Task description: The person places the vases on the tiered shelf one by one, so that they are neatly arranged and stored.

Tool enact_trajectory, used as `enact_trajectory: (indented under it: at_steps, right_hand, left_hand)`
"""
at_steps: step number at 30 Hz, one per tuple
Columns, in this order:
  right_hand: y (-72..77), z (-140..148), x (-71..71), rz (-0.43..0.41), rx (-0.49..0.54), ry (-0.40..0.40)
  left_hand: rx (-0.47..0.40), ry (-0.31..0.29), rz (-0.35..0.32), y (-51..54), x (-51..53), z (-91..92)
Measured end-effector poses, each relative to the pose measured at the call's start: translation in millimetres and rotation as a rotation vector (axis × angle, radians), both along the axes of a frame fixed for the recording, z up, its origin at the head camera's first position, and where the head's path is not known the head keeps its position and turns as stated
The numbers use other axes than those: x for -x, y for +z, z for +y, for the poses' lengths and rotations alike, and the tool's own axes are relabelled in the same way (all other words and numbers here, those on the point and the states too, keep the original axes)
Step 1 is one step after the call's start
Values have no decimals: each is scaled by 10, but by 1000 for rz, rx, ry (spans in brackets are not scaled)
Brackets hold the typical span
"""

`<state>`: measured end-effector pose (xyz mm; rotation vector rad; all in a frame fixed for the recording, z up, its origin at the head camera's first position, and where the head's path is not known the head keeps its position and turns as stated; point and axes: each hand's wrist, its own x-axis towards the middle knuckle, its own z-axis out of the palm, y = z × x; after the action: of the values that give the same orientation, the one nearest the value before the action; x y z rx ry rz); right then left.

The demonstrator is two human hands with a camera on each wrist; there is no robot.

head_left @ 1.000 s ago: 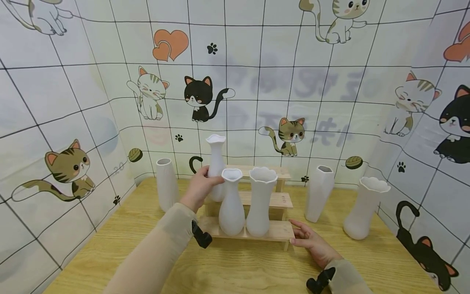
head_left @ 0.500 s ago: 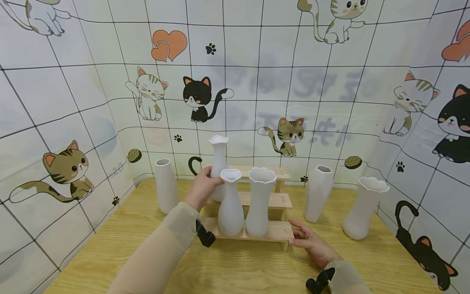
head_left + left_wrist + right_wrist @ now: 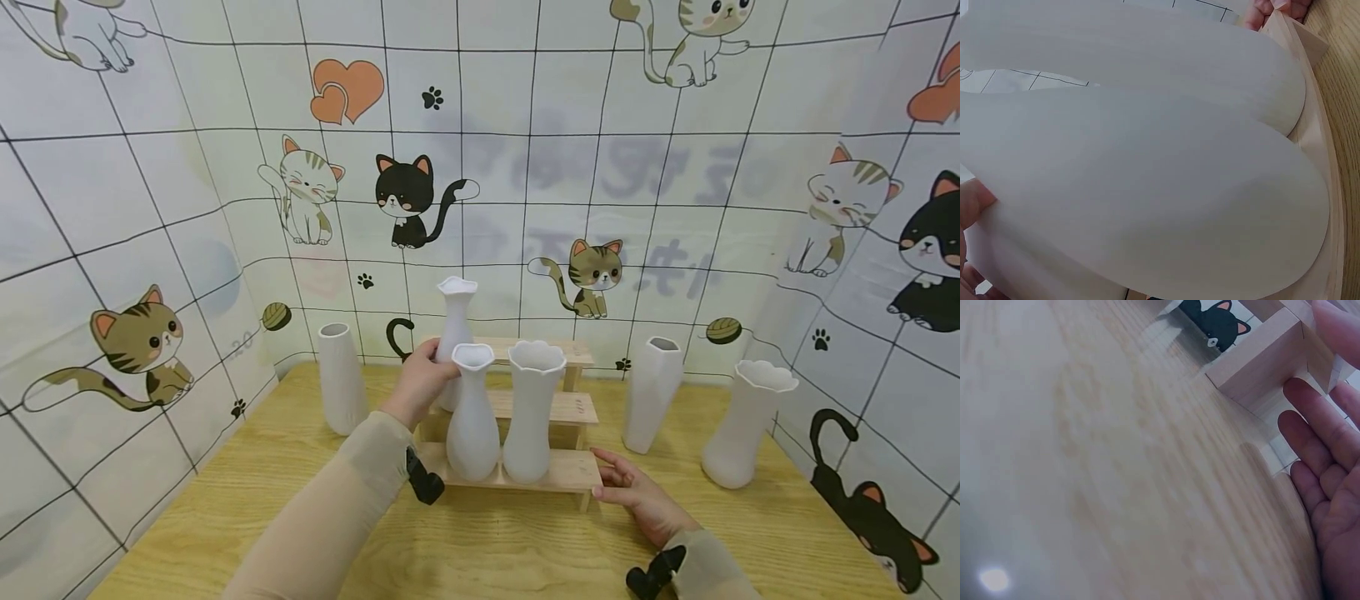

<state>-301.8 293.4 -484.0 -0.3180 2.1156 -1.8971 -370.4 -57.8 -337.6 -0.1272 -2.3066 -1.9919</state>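
My left hand grips a tall white vase with a flared, wavy rim on the middle step of a three-step wooden stand. The vase's lower part is hidden behind a round-bellied white vase on the front step. Beside that one stands a white vase with a scalloped rim. My right hand holds the right end of the front step between thumb and fingers. Close up in the left wrist view, the round-bellied vase covers most of the gripped one.
A ribbed white vase stands on the wood-grain table, left of the stand. To the right are an angular white vase and a scalloped, round-based white vase. A cat-printed cloth wall encloses the back and sides.
My left hand has shifted the tall vase a little to the right along the middle step, behind the round-bellied vase. My right hand has stayed at the stand's end.
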Motion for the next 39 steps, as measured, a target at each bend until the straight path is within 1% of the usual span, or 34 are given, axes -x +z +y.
enact_trajectory:
  at_steps: [5, 8, 12, 14, 16, 22, 24, 28, 33, 36, 39]
  right_hand:
    - [-6, 3, 1, 0, -4, -5]
    - [-6, 2, 2, -4, -5, -9]
    - [-1, -2, 1, -9, -2, -10]
    - [0, -4, 0, -7, -1, -9]
    - [0, -4, -1, -4, 3, -6]
    - [-3, 2, -8, 1, 11, 0]
    - [-1, 5, -9, 2, 11, 0]
    - [7, 6, -13, 1, 13, -1]
    - [9, 4, -16, 5, 8, 0]
    - [9, -1, -14, 3, 8, 0]
    - [10, -3, -10, 1, 6, -7]
  left_hand:
    - [1, 1, -19, 6, -6, 20]
    - [10, -2, -12, 8, -10, 18]
    - [23, -22, -4, 7, -10, 3]
    - [29, -30, -13, 9, -12, -11]
    - [27, -45, -22, 9, -18, -33]
    - [1, -123, -17, 3, -41, -124]
    - [0, -129, -25, -10, -54, -175]
    - [-3, -129, -46, -47, -97, -308]
    - [12, -123, -53, -112, -187, -504]
    - [20, -108, -49, -196, -234, -640]
    - [28, -100, -49, -320, -263, -763]
